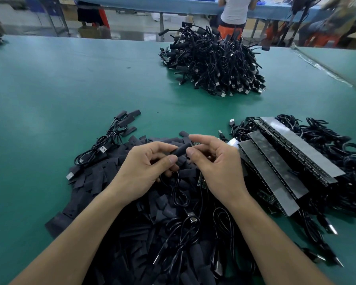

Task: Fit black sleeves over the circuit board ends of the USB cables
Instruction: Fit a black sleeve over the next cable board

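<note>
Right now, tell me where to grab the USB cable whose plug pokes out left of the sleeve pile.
Likely its plug, pinched from the left: it juts clear of the sleeve pile onto the table, while the cord tangles with another cable.

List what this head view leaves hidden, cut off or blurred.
1. Circuit board end inside the black sleeve: head view, hidden by the sleeve itself and by the right hand, whose fingers are at its mouth.
2. Near part of the sleeve pile: head view, covered by both forearms and cut off by the bottom edge.
3. Person at the far bench: head view, cut off by the top edge and blurred.
</note>
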Demonstrator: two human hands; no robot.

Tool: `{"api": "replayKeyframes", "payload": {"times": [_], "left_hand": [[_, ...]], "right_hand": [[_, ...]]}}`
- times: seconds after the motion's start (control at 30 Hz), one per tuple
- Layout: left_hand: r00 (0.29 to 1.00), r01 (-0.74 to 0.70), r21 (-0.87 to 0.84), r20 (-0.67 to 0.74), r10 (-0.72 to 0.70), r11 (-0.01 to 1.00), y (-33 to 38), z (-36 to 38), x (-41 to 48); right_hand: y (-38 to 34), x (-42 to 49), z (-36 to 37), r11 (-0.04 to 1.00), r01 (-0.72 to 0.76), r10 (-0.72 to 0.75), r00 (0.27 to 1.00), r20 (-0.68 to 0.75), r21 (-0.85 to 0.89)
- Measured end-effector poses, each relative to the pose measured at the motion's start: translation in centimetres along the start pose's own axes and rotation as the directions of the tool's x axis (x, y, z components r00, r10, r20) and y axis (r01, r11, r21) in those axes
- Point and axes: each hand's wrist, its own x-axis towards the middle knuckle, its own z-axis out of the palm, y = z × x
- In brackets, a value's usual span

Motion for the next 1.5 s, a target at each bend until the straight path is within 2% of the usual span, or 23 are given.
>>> {"api": "replayKeyframes", "payload": {"times": [0.47, 0.77, 0.9, 1.07, 1.27, 1.5], "left_hand": [[1.0, -0.002, 0.007, -0.024, 0.002, 1.0, -0.2, 0.2, 0.0], [0.997, 0.007, -0.072, -0.081, -0.013, 0.997, -0.3, -0.2, 0.0], [0.997, 0.012, -0.058, -0.076, -0.016, 0.998, -0.3, -0.2, 0.1], [0.995, 0.025, -0.041, -0.096, -0.029, 0.999, -0.5, -0.2, 0.2], [0.996, 0.026, -0.028, -0.084, -0.028, 0.999, -0.3, -0.1, 0.2], [0.992, 0.032, -0.007, -0.123, -0.033, 0.999, -0.2, -0.1, 0.1]], "right_hand": [[-0.2, 0.2, 0.0, 0.999, -0.021, 0.019, 0.999, 0.039, 0.048], [-0.7, 0.0, -0.3, 0.997, -0.028, 0.027, 1.0, 0.009, 0.071], [-0.8, -0.1, -0.3, 0.998, -0.032, 0.03, 0.999, 0.033, 0.059], [-0.9, -0.1, -0.3, 0.999, -0.022, 0.022, 1.0, -0.005, 0.04], [-1.1, -0.1, -0.3, 0.995, -0.037, 0.034, 0.999, 0.035, 0.087], [-0.7, -0.1, -0.2, 0.997, -0.047, 0.049, 0.998, -0.029, 0.066]]}}
